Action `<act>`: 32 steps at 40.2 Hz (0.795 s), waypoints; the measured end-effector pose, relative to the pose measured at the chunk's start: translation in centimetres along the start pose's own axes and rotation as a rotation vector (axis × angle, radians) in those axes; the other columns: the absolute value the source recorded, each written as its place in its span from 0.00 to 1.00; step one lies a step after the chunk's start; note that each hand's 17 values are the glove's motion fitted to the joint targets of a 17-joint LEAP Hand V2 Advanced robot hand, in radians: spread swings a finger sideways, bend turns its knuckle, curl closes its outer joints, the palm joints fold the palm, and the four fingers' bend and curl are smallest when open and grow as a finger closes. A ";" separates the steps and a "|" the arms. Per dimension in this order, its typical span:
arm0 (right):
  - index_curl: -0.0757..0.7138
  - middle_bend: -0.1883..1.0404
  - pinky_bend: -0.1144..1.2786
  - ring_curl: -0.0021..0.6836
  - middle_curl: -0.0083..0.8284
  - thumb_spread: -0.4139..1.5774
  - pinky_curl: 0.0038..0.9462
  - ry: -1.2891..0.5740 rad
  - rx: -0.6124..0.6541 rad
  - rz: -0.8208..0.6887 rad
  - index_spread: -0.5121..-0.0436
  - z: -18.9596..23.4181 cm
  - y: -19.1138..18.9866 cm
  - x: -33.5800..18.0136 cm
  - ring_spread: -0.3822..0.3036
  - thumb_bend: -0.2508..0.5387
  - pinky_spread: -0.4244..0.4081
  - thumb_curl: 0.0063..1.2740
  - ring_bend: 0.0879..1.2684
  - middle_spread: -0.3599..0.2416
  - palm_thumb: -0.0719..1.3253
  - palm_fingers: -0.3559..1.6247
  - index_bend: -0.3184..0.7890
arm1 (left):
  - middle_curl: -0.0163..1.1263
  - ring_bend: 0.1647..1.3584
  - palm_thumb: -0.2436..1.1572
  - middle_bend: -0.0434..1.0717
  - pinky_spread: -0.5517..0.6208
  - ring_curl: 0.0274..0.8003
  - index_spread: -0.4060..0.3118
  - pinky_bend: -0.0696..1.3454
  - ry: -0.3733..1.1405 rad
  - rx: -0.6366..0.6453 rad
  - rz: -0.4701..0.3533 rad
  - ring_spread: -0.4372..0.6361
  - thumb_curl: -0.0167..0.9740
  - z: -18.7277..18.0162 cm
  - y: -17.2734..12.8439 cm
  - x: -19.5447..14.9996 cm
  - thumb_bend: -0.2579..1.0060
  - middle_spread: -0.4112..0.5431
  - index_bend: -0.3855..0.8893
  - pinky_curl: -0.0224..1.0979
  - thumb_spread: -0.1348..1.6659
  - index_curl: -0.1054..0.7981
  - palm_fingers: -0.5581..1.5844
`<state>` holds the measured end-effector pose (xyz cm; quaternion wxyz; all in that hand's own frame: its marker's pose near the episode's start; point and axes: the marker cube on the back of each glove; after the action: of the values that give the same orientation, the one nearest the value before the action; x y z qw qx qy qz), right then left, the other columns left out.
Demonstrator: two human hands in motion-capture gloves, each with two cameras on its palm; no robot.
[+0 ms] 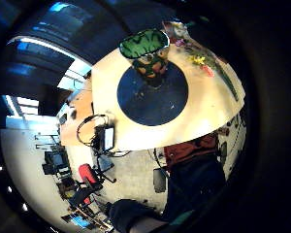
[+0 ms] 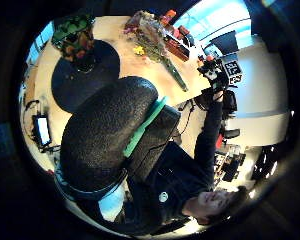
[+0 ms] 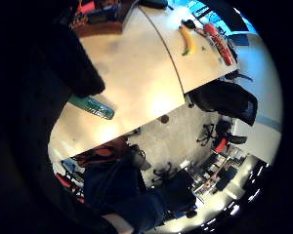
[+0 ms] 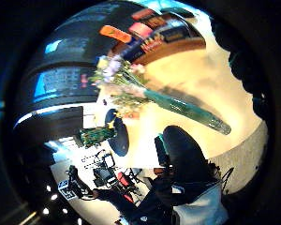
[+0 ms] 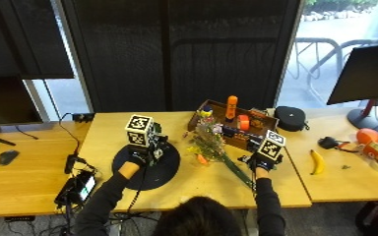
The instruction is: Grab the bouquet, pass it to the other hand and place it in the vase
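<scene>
A bouquet (image 5: 210, 141) of mixed flowers lies on the wooden table, its green wrapped stems (image 5: 238, 173) pointing toward the front edge. My right hand (image 5: 261, 160) hovers just right of the stems, which pass between its thumb (image 4: 182, 150) and its fingers (image 3: 73, 63); nothing shows them closed round the stems. The green patterned vase (image 1: 145, 51) stands upright on a dark round mat (image 5: 151, 169). My left hand (image 5: 139, 156) is over the mat on the near side of the vase (image 2: 75, 37) and holds nothing.
A wooden box (image 5: 238, 123) with an orange bottle and other items stands right behind the flowers. A banana (image 5: 317, 162) lies on the adjoining table to the right, and a black case (image 5: 291, 118) sits further back. A device with cables (image 5: 78, 187) sits at the front left.
</scene>
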<state>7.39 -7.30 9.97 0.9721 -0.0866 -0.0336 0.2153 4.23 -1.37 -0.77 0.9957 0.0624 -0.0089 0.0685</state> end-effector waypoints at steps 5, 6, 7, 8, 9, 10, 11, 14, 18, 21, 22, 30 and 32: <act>0.24 0.45 0.50 0.59 0.52 0.75 0.40 -0.007 -0.061 0.038 0.62 5.4 -2.5 1.1 0.29 0.36 0.45 0.24 0.43 0.41 0.47 0.59 0.33 | 0.33 0.20 0.18 0.19 0.66 0.34 0.48 0.23 0.003 -0.003 -0.019 0.57 0.26 -0.1 0.1 -0.7 0.19 0.50 0.43 0.33 0.69 0.47 0.43; 0.24 0.45 0.50 0.59 0.52 0.75 0.40 -0.006 -0.066 0.041 0.62 6.3 -2.7 1.3 0.29 0.35 0.46 0.24 0.43 0.41 0.47 0.59 0.33 | 0.33 0.20 0.18 0.19 0.67 0.34 0.48 0.23 0.005 -0.005 -0.023 0.57 0.26 -0.1 0.2 -0.8 0.19 0.50 0.43 0.33 0.69 0.47 0.43; 0.23 0.45 0.50 0.59 0.52 0.75 0.40 -0.002 -0.071 0.045 0.63 7.0 -2.7 1.4 0.29 0.35 0.46 0.25 0.43 0.41 0.48 0.59 0.33 | 0.33 0.20 0.18 0.19 0.67 0.34 0.48 0.23 0.007 -0.007 -0.025 0.58 0.26 0.0 0.3 -0.9 0.19 0.50 0.43 0.33 0.69 0.47 0.43; 0.23 0.45 0.50 0.59 0.53 0.74 0.40 0.006 -0.075 0.049 0.63 7.7 -2.6 1.4 0.29 0.34 0.46 0.25 0.43 0.41 0.48 0.59 0.33 | 0.33 0.20 0.18 0.19 0.67 0.34 0.48 0.23 0.007 -0.009 -0.027 0.58 0.26 0.0 0.3 -1.0 0.19 0.50 0.43 0.33 0.69 0.47 0.43; 0.23 0.45 0.50 0.59 0.53 0.74 0.40 0.018 -0.080 0.056 0.63 8.3 -2.5 1.5 0.29 0.34 0.46 0.25 0.43 0.41 0.49 0.59 0.33 | 0.33 0.20 0.18 0.19 0.67 0.34 0.49 0.23 0.008 -0.011 -0.029 0.58 0.26 0.0 0.4 -1.1 0.19 0.51 0.43 0.33 0.69 0.47 0.43; 0.23 0.45 0.50 0.59 0.53 0.74 0.40 0.033 -0.086 0.065 0.63 8.9 -2.2 1.6 0.29 0.33 0.46 0.25 0.43 0.41 0.49 0.59 0.33 | 0.33 0.20 0.18 0.19 0.67 0.34 0.49 0.23 0.008 -0.013 -0.032 0.58 0.26 0.1 0.5 -1.2 0.19 0.51 0.43 0.33 0.69 0.47 0.43; 0.23 0.45 0.50 0.59 0.53 0.74 0.40 0.052 -0.090 0.074 0.63 9.2 -1.7 1.6 0.29 0.32 0.46 0.26 0.43 0.41 0.50 0.59 0.33 | 0.33 0.20 0.18 0.19 0.67 0.34 0.49 0.23 0.008 -0.014 -0.034 0.59 0.26 0.1 0.5 -1.3 0.19 0.51 0.43 0.34 0.69 0.47 0.43; 0.25 0.43 0.49 0.58 0.53 0.73 0.39 0.111 -0.096 0.107 0.63 9.5 0.4 1.5 0.29 0.31 0.48 0.26 0.42 0.41 0.50 0.56 0.36 | 0.32 0.21 0.18 0.19 0.68 0.34 0.49 0.23 0.012 -0.013 -0.036 0.59 0.26 0.1 0.7 -1.6 0.19 0.51 0.43 0.34 0.69 0.48 0.43; 0.26 0.43 0.48 0.59 0.53 0.73 0.39 0.182 -0.082 0.141 0.63 10.1 1.6 1.2 0.30 0.29 0.50 0.27 0.41 0.42 0.51 0.55 0.36 | 0.32 0.21 0.18 0.20 0.68 0.35 0.49 0.23 0.022 -0.014 -0.041 0.60 0.27 0.2 0.8 -1.8 0.19 0.51 0.43 0.34 0.69 0.48 0.43; 0.28 0.42 0.47 0.58 0.53 0.72 0.39 0.219 -0.066 0.135 0.61 10.3 1.9 0.4 0.30 0.32 0.49 0.28 0.39 0.42 0.55 0.55 0.40 | 0.32 0.21 0.18 0.20 0.68 0.35 0.49 0.23 0.025 -0.018 -0.046 0.60 0.27 0.6 0.7 -2.0 0.19 0.51 0.43 0.34 0.69 0.49 0.43; 0.29 0.42 0.47 0.58 0.53 0.72 0.38 0.235 -0.058 0.140 0.60 10.3 1.9 0.1 0.29 0.31 0.48 0.28 0.38 0.41 0.55 0.56 0.40 | 0.32 0.21 0.18 0.20 0.68 0.35 0.49 0.23 0.027 -0.021 -0.047 0.60 0.27 0.8 0.7 -2.0 0.19 0.51 0.43 0.34 0.69 0.49 0.43; 0.41 0.40 0.38 0.58 0.54 0.74 0.34 0.184 0.032 0.139 0.54 11.8 1.7 -1.0 0.23 0.40 0.32 0.29 0.39 0.34 0.69 0.75 0.52 | 0.32 0.21 0.17 0.20 0.68 0.35 0.49 0.23 0.036 -0.032 -0.041 0.60 0.27 1.8 0.8 -2.4 0.19 0.51 0.43 0.34 0.69 0.49 0.43; 0.44 0.43 0.34 0.61 0.57 0.75 0.34 0.132 0.161 0.132 0.55 12.0 1.0 -1.0 0.22 0.42 0.30 0.29 0.41 0.33 0.71 0.77 0.52 | 0.32 0.21 0.17 0.20 0.68 0.36 0.49 0.23 0.035 -0.046 -0.045 0.59 0.27 2.2 0.8 -2.6 0.19 0.51 0.43 0.35 0.69 0.49 0.43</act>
<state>4.86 -4.93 21.55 0.9598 -0.0244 0.0538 0.2745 1.53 -1.24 1.47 0.9981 0.0385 0.0084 0.0471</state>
